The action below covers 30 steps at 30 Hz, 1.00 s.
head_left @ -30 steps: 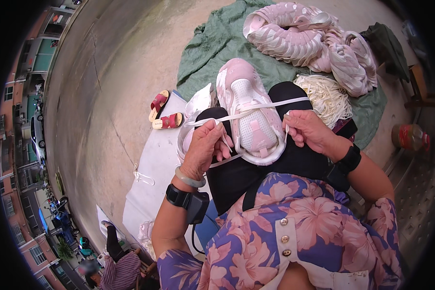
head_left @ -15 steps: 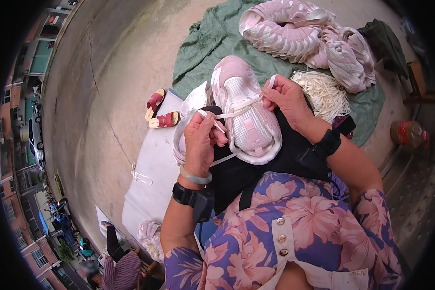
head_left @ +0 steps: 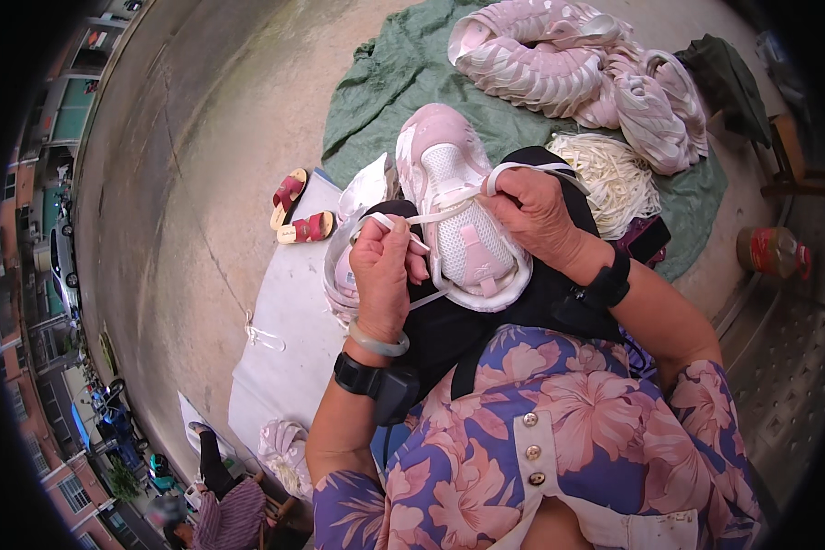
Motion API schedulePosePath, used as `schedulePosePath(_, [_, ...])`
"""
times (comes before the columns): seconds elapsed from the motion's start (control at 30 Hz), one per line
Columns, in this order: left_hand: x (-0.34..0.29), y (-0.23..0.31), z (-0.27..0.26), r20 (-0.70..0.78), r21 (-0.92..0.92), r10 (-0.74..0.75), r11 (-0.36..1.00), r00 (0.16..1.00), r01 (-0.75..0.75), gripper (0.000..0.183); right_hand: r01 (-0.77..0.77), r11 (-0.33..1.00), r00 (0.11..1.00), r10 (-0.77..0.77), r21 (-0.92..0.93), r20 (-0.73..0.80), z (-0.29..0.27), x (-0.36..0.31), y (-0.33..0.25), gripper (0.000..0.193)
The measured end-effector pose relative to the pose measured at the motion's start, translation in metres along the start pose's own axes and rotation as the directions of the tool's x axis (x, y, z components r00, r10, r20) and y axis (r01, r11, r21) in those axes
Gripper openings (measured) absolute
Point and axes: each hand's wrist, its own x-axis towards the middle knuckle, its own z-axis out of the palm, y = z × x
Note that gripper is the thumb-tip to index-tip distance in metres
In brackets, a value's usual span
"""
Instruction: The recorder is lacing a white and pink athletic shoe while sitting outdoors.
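While the left hand (head_left: 381, 271) and right hand (head_left: 538, 217) are apparently pinching lace (head_left: 436, 216), the shoe (head_left: 473, 242) is pointing away between them, nearer the right.

Shoe (head_left: 474, 240) on lap (head_left: 435, 344) between hands (head_left: 381, 275) (head_left: 536, 215), slippers (head_left: 310, 227) to left, lace heap (head_left: 618, 183) to right, cloth (head_left: 376, 115) beyond.

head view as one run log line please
left hand: pinching lace; right hand: pinching lace; shoe: lace across its top; lace pile: right of shoe

Both hands (head_left: 382, 272) (head_left: 538, 218) pinch wht lace (head_left: 431, 217) o/ pink-wht shoe (head_left: 478, 240).
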Motion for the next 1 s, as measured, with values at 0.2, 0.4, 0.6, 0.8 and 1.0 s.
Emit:
schedulePosePath(0.2, [-0.005, -0.001, 0.000, 0.014, -0.004, 0.079, 0.997, 0.997, -0.079, 0.012, -0.289, 0.957, 0.953, 0.289, -0.005, 0.094, 0.001, -0.002, 0.003, 0.017])
schedulePosePath(0.4, [0.000, 0.000, 0.000, 0.054, 0.022, 0.067, 0.997, 0.996, -0.068, 0.013, -0.463, 0.858, 0.840, 0.505, -0.222, 0.197, -0.016, -0.003, 0.002, 0.032])
schedulePosePath(0.6, [0.008, -0.002, 0.004, -0.025, 0.047, 0.198, 0.979, 0.980, -0.197, 0.012, 0.273, 0.926, 0.953, -0.224, -0.262, 0.202, -0.011, -0.003, -0.028, 0.021])
schedulePosePath(0.8, [0.018, -0.010, 0.010, -0.077, 0.167, 0.319, 0.938, 0.944, -0.304, 0.013, 0.482, 0.739, 0.853, -0.272, -0.471, 0.446, -0.004, 0.000, -0.035, 0.050])
schedulePosePath(1.0, [0.023, -0.013, 0.014, -0.093, 0.227, 0.389, 0.905, 0.917, -0.361, 0.010, 0.445, 0.757, 0.872, -0.243, -0.479, 0.425, -0.003, 0.001, -0.033, 0.055])
